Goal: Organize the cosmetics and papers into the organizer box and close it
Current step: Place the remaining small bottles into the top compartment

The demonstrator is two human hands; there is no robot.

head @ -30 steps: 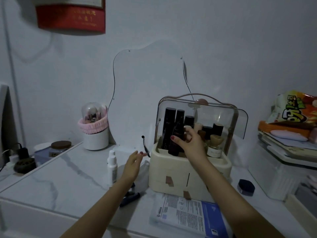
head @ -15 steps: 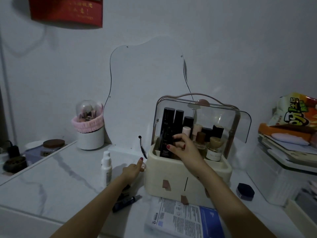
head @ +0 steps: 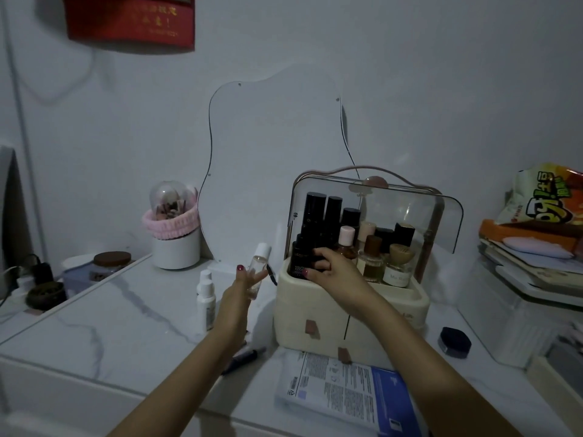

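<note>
A cream organizer box (head: 353, 320) stands on the marble tabletop with its clear lid (head: 410, 209) raised. Several dark and pale bottles stand upright inside it. My right hand (head: 331, 272) grips a black bottle (head: 299, 263) at the box's front left corner. Just left of the box, my left hand (head: 243, 285) holds a small clear bottle with a white cap (head: 257, 263) lifted off the table. A white bottle (head: 205, 298) stands on the table beside that hand. A printed paper packet (head: 344, 392) lies in front of the box. A dark pen (head: 246, 357) lies by my left forearm.
A small dark compact (head: 454, 342) sits right of the box. A clear bin (head: 520, 326) with stacked papers and a snack bag (head: 542, 200) fills the right side. A white brush cup with a pink band (head: 175, 234) and a mirror (head: 274, 171) stand at the wall.
My left hand has picked up the small clear bottle and raised it beside the box. My right hand has lowered the black bottle deeper into the box's front left corner.
</note>
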